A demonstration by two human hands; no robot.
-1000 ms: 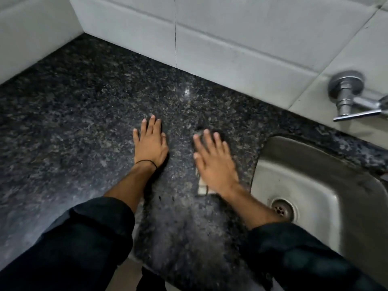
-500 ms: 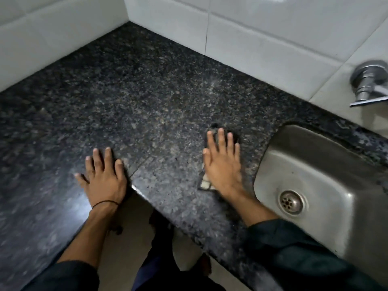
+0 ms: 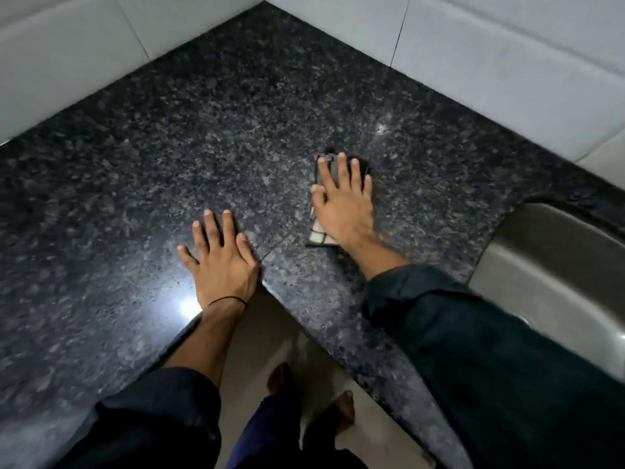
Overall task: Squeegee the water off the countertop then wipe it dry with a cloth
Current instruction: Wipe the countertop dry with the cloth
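Observation:
The dark speckled granite countertop (image 3: 203,130) fills an L-shaped corner. My right hand (image 3: 343,201) lies flat, fingers spread, pressing a small checked cloth (image 3: 318,235) onto the counter left of the sink; most of the cloth is hidden under the palm. My left hand (image 3: 220,262) rests flat and open on the counter at its inner corner edge, a thin black band round the wrist. No squeegee is in view.
A steel sink (image 3: 554,265) is sunk into the counter at the right. White wall tiles (image 3: 473,62) close the counter at the back and left. Below the inner corner are the floor (image 3: 267,333) and my bare feet (image 3: 345,411).
The right hand with the cloth has slid away from the sink, further onto the counter towards the corner. The left hand stays planted at the inner corner edge. The view swung left, and the tap left it.

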